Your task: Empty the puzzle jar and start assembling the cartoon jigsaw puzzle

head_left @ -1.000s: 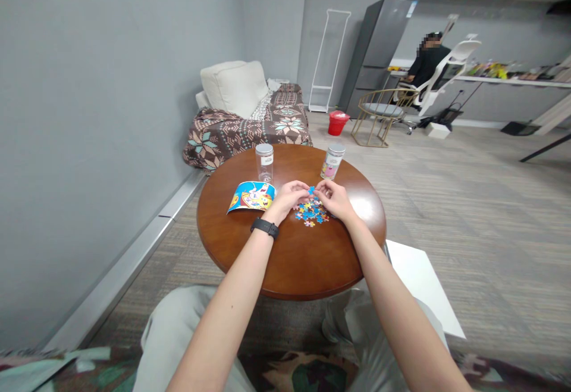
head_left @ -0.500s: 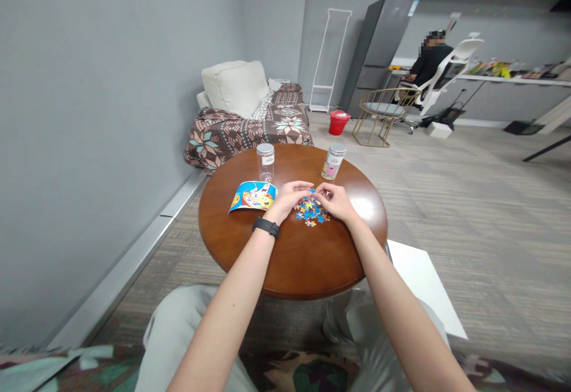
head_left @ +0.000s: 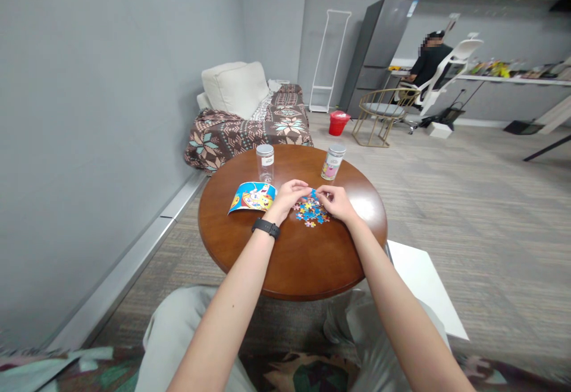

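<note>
A heap of small jigsaw puzzle pieces [head_left: 312, 215], blue, yellow and pink, lies on the round brown table [head_left: 307, 261]. Over the heap's far side, my left hand [head_left: 291, 197] and my right hand [head_left: 335, 201] face each other with bent fingers. Between their fingertips is a blue jigsaw puzzle piece [head_left: 313, 193], pinched from both sides; whether it is one piece or two joined I cannot tell. Left of my left hand lies a curled picture sheet [head_left: 252, 196] with cartoon figures on blue. My left wrist wears a black band.
Toward the table's far edge stand a clear jar [head_left: 266, 165] with a silver lid and a printed jar [head_left: 333, 162]. A white board [head_left: 426, 285] is at the table's right. Beyond are a covered sofa [head_left: 250, 118], a red bin [head_left: 339, 123] and a seated person [head_left: 430, 62].
My fingertips have shifted very slightly, and more of the blue piece shows between them. The jars, the picture sheet and the heap stay in place.
</note>
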A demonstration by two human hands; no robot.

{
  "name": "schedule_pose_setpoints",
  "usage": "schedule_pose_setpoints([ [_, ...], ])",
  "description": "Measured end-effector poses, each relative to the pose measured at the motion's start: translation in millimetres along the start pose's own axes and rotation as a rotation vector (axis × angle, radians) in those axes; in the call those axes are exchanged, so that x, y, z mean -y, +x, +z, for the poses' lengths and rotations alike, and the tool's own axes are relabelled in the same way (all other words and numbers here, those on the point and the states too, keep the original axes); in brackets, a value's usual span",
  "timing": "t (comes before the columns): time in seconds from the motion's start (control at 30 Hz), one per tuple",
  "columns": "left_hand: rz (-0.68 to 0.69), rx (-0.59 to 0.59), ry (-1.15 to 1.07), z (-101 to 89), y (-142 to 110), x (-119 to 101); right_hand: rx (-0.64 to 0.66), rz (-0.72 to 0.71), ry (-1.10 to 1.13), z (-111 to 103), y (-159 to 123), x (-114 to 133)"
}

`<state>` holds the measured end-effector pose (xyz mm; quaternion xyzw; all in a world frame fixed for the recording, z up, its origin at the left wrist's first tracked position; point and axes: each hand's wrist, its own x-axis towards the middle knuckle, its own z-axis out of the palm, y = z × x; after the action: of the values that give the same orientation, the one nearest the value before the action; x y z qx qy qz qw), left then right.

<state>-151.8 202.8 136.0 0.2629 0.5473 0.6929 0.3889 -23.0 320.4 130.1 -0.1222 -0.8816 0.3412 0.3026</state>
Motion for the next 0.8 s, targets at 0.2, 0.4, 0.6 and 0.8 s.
schedule_pose_setpoints([
  [0.2,-0.019,-0.005,-0.051,0.6,-1.4,-2.4,-0.007,0.007,-0.008,-0.1,-0.3,1.2],
  [0.4,-0.023,-0.01,-0.058,1.9,-3.2,-4.1,-0.01,0.023,-0.003,-1.0,0.3,3.0],
  [0.6,-0.016,-0.001,-0.067,1.1,-4.0,-4.6,-0.016,0.038,0.05,-0.9,-0.1,0.7],
  [0.8,-0.023,0.012,-0.08,1.5,-3.4,-5.3,0.005,0.049,0.064,0.1,-0.1,-2.4],
])
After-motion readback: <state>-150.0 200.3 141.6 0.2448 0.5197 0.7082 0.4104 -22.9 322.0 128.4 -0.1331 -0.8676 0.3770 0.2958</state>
